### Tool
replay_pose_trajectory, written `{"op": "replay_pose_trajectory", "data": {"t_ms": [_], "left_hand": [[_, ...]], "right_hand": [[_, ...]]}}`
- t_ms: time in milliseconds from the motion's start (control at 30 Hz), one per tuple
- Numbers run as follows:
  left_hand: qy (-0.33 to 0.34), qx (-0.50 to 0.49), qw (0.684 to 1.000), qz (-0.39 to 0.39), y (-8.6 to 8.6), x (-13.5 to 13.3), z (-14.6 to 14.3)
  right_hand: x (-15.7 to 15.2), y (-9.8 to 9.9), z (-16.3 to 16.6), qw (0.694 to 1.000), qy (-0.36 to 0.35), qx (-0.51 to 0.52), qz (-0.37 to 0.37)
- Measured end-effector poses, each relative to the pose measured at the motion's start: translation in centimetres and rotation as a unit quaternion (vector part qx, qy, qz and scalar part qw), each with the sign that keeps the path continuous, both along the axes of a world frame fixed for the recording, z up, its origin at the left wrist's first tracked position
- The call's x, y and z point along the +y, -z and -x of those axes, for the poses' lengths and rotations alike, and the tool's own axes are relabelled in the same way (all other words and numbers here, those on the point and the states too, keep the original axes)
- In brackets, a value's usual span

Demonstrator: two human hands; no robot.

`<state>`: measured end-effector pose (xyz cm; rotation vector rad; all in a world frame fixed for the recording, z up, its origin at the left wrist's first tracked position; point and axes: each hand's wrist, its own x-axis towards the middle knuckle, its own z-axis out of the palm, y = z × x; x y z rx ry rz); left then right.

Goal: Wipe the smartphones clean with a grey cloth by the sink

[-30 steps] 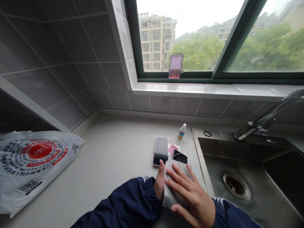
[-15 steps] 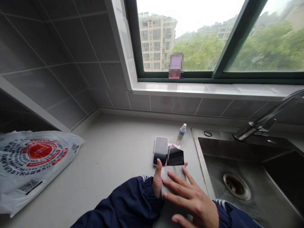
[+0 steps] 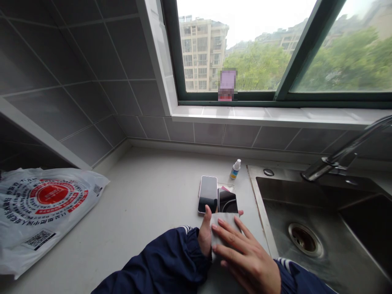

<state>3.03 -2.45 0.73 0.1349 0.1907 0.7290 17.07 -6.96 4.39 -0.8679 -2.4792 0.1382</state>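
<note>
A dark, glossy phone point(image 3: 227, 200) rests in my left hand point(image 3: 206, 234), which grips it from below; the thumb is up at its left side and a fingertip shows at the right edge. Over its lower part lies a light grey cloth point(image 3: 226, 218) that hides the rest of the screen. My right hand point(image 3: 245, 251) presses on this cloth with fingers stretched out and slightly apart. Just beyond, a second phone point(image 3: 208, 194) with a pale frame lies on the counter. A clear case point(image 3: 231, 187) is partly hidden behind the held phone.
A small white spray bottle point(image 3: 235, 169) stands near the sink's edge. On the right are the steel sink point(image 3: 294, 204) and its faucet point(image 3: 330, 161). A printed white plastic bag point(image 3: 70, 224) lies at the left on the pale counter point(image 3: 147, 183); the window is ahead.
My right hand and the cloth have shifted slightly, and the right thumb has drawn in toward the fingers. A curved reflection now shows on the held phone. Everything on the counter stays put.
</note>
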Motion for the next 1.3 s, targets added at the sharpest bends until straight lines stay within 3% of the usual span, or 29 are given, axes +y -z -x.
{"op": "replay_pose_trajectory", "data": {"t_ms": [333, 567, 733, 1167, 1300], "left_hand": [[-0.030, 0.005, 1.000, -0.007, 0.1, -0.5, -0.5], [-0.019, -0.021, 0.996, 0.079, -0.9, -1.1, -0.2], [-0.021, -0.066, 0.992, 0.102, -0.8, -1.2, -0.3], [0.013, -0.038, 0.999, -0.030, -0.8, -0.6, -0.1], [-0.016, 0.010, 0.998, -0.065, -1.4, -0.7, -0.2]], "right_hand": [[0.0, 0.1, 0.4, 0.999, 0.013, 0.051, 0.015], [0.1, 0.3, 0.4, 0.999, -0.007, 0.034, -0.035], [-0.1, 0.0, 0.4, 1.000, 0.009, 0.008, -0.019], [0.2, 0.5, 0.1, 0.998, 0.027, 0.044, -0.023], [0.6, 0.5, -0.4, 0.997, 0.055, 0.013, -0.046]]}}
